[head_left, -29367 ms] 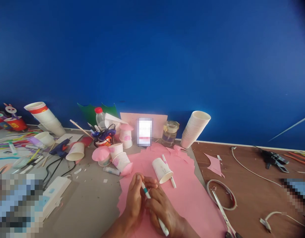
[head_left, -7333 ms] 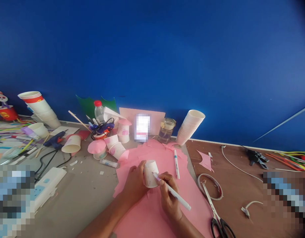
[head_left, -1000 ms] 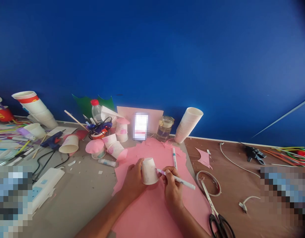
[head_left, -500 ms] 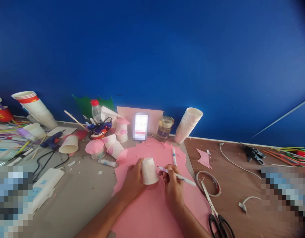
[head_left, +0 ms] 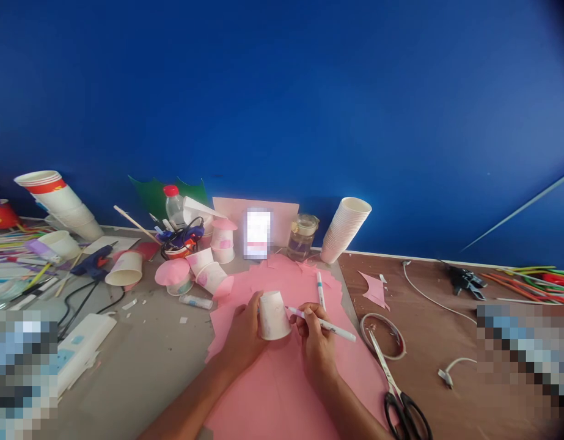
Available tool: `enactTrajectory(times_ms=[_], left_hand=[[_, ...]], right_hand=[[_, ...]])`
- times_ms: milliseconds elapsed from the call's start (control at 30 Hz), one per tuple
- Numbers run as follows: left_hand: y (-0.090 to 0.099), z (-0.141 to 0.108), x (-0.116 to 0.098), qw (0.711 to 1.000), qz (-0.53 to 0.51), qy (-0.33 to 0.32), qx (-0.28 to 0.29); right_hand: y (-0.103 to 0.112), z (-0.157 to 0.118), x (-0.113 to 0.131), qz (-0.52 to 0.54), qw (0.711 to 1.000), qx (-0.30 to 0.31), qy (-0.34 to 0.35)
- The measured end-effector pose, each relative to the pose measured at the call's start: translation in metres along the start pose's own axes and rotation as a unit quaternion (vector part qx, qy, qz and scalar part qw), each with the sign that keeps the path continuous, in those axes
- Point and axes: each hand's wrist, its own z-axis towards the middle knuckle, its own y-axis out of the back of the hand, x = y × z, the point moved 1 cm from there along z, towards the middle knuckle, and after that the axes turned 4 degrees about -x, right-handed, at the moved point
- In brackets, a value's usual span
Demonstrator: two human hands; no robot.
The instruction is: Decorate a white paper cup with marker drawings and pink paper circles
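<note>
"where's the paper cup (head_left: 273,315)?"

"bottom middle of the frame, upside down in the left hand (head_left: 244,335), fingers wrapped around it, over the pink paper (head_left: 282,391)."

"and the right hand (head_left: 316,345)?"

"just right of the cup, fingers closed on a white marker (head_left: 327,327), its tip just beside the cup. a second marker (head_left: 320,290) lies on the paper above."

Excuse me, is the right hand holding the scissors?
No, the right hand holds a marker, and the scissors lie apart from it at the lower right.
</note>
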Motion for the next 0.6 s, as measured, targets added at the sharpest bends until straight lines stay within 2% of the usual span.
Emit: enactTrajectory(times_ms=[267,600], left_hand=[[0.0013,-0.0002,-0.0019,1.0,0.005,0.008,0.014],[-0.001,0.0002,0.0022,1.0,0.017,0.001,0.008]], right_hand=[[0.0018,-0.0004,-0.0022,0.009,1.0,0.002,-0.023],[0.0001,0.0006,-0.0021,0.015,1.0,0.002,-0.016]])
